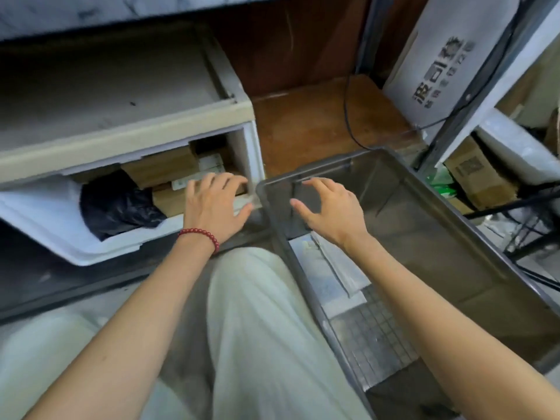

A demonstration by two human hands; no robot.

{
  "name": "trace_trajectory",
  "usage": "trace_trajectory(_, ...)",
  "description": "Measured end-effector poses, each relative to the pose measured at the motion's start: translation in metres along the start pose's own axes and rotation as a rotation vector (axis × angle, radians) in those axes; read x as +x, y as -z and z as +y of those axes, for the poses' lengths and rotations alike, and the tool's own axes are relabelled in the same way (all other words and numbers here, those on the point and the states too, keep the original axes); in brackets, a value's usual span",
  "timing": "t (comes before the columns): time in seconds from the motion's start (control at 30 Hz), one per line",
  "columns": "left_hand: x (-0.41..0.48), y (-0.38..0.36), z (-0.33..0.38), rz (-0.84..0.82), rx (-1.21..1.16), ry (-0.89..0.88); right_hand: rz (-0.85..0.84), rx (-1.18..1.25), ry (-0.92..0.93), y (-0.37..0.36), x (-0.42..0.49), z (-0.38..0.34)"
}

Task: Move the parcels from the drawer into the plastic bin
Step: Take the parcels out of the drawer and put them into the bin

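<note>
Pale trousers (257, 328) fill the foreground; beyond them the left hand (213, 201), fingers spread and empty, reaches over brown boxes (163, 169) in the open drawer (91, 253), beside a black bag (118, 204). Right hand (331, 212) hovers wide and empty above the bin (439, 237). Boxes look stiff and light, best gripped by opposite edges; the bag seems soft and slippery

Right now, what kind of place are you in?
Probably a parcel storeroom or depot: brown cardboard boxes lie in the open white plastic drawer, a labelled cardboard carton sits in the grey metal shelf rack, and a grey see-through plastic bin stands nearby.
</note>
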State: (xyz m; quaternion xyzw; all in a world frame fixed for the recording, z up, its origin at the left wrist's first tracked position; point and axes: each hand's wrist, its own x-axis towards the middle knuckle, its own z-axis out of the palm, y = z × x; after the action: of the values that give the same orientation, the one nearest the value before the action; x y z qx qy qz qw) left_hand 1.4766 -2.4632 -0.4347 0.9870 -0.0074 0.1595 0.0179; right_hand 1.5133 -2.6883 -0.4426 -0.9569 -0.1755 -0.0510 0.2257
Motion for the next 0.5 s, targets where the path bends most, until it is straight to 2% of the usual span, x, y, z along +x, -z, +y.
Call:
trace_trajectory(0.2, -0.052, 0.011, -0.068, -0.073, 0.037, 0.214, -0.115, 0.1, 0.162, -0.025, 0.007, -0.089)
trace_trajectory(0.37, -0.092, -0.017, -0.101, -0.208, 0.018, 0.328, -0.285, 0.209, 0.103, -0.066, 0.012, -0.107)
trace_trajectory(0.5, -0.112, -0.055, -0.118, -0.32, -0.001, 0.349, -0.455, 0.205, 0.068, -0.113, 0.015, -0.102)
